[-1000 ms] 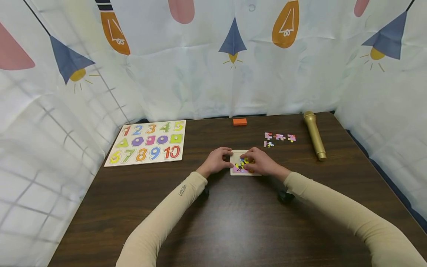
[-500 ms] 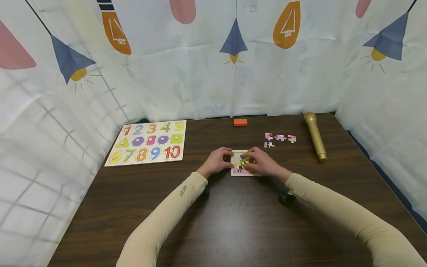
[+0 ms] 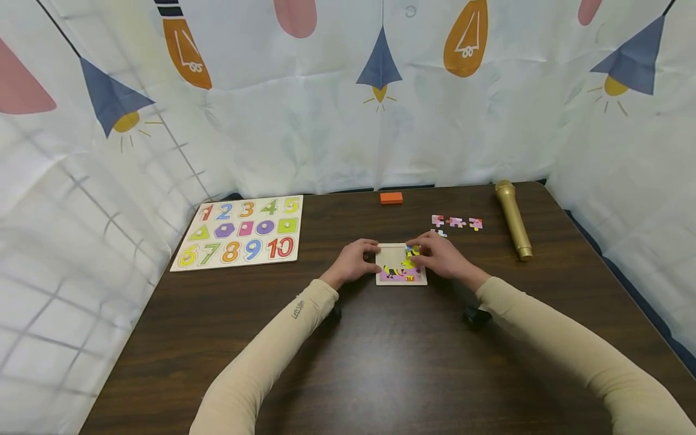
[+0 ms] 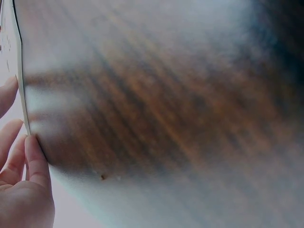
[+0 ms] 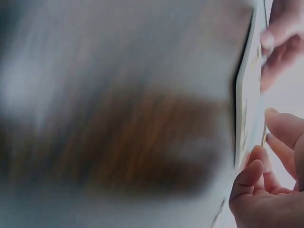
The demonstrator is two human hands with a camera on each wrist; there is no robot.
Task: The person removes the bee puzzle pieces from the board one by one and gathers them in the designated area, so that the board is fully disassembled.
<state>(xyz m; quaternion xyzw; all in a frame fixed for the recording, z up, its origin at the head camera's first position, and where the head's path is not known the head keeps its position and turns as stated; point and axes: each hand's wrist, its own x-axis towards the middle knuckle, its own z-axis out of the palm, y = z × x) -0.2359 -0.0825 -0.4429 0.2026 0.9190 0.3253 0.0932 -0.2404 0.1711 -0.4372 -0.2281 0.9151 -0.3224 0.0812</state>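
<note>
A small square jigsaw tray with a pale wooden frame lies mid-table in the head view. Pink and yellow pieces fill its bottom row, and its upper left shows bare wood. My left hand grips the tray's left side, with thumb and fingertips at the edge in the left wrist view. Over the tray's upper right corner, my right hand pinches a thin puzzle piece between thumb and fingers. The hand partly covers the pieces on that side. Several loose pink puzzle pieces lie just beyond it.
At the back left lies a number puzzle board. An orange block sits near the table's back edge, and a gold microphone lies at the right. A printed curtain surrounds the back and sides.
My right hand has moved right and away from me, from the tray's middle to its upper right corner, uncovering the tray's middle and partly covering one loose piece. My left hand stays put.
</note>
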